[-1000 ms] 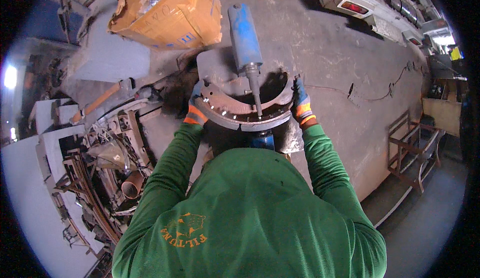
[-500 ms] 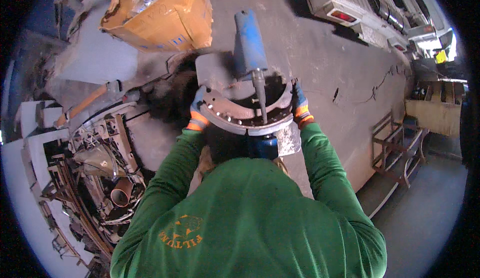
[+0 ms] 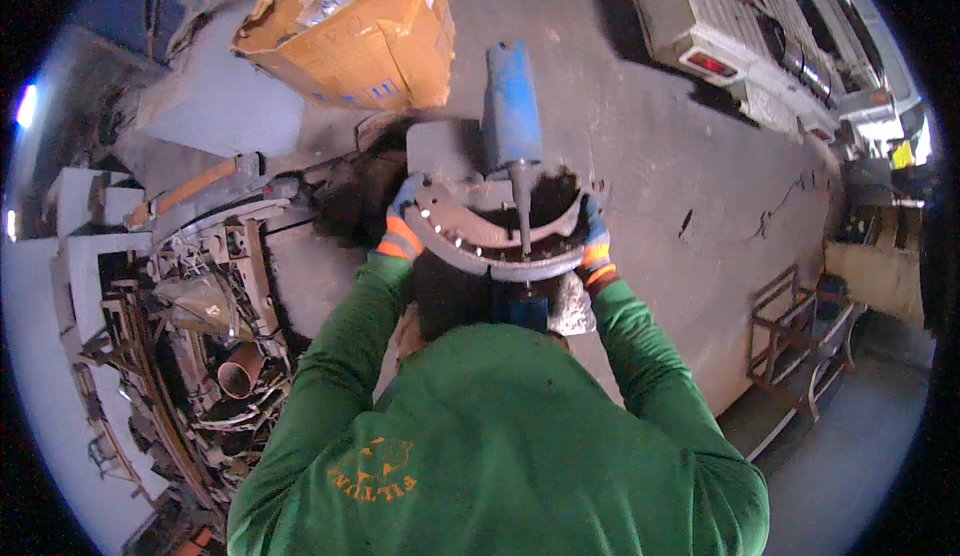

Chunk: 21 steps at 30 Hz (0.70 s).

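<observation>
A curved metal brake shoe (image 3: 535,271) with shiny rivets along it is held level in front of me by its two ends. My left hand (image 3: 403,218), in a blue, grey and orange work glove, is closed around the left end. Gloved the same way, my right hand (image 3: 596,241) grips the right end; its fingertips are partly hidden behind the shoe. Above it stands a blue press cylinder (image 3: 513,106), whose thin metal rod (image 3: 521,206) points down to the shoe's inner face. Below the shoe, a dark blue base (image 3: 520,309) shows. Whether the rod touches a rivet I cannot tell.
A cardboard box (image 3: 350,56) with scraps stands beyond the press. Piled metal parts, including an orange-brown pipe (image 3: 241,370), lie at left near a wooden-handled tool (image 3: 195,191). At right are a metal frame (image 3: 800,341) and a vehicle's tail light (image 3: 710,63).
The view has shifted slightly, so the box and press appear lower and farther right. Both hands keep their hold on the brake shoe, which stays under the rod.
</observation>
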Available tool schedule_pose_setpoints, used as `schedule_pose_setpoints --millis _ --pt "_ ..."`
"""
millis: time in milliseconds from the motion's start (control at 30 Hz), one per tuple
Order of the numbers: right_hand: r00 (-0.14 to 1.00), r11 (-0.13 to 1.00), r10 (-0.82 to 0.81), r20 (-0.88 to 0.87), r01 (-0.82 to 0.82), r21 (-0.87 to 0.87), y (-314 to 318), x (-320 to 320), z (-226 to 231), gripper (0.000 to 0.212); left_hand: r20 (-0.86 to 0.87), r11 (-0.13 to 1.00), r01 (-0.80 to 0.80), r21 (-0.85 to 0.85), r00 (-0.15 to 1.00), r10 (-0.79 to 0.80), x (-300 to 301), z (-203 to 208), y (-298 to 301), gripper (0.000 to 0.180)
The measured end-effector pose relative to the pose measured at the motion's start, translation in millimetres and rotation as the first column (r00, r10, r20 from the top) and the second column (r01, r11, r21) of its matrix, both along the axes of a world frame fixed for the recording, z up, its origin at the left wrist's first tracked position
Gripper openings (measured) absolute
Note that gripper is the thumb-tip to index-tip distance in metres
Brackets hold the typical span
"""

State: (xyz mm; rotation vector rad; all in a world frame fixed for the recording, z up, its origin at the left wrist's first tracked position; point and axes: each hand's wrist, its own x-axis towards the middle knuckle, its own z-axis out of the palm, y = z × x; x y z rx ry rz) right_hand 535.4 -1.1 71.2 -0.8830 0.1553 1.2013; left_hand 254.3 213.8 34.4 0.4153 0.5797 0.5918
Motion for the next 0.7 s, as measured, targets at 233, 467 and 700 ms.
schedule_pose_setpoints --millis 233,467,700 --pt "0.977 0.967 0.005 0.211 0.049 -0.249 16 12 37 0.05 0.023 0.998 -0.001 0.064 1.0 -0.001 7 31 -17 0.032" --pt "0.93 0.967 0.105 0.352 -0.014 -0.253 5 31 16 0.059 -0.157 0.967 -0.108 0.232 0.977 0.146 12 39 -42 0.033" --pt "0.967 0.974 0.108 0.23 -0.057 -0.22 0 32 27 0.057 0.063 0.996 -0.002 0.087 0.998 -0.004 11 16 -26 0.038"
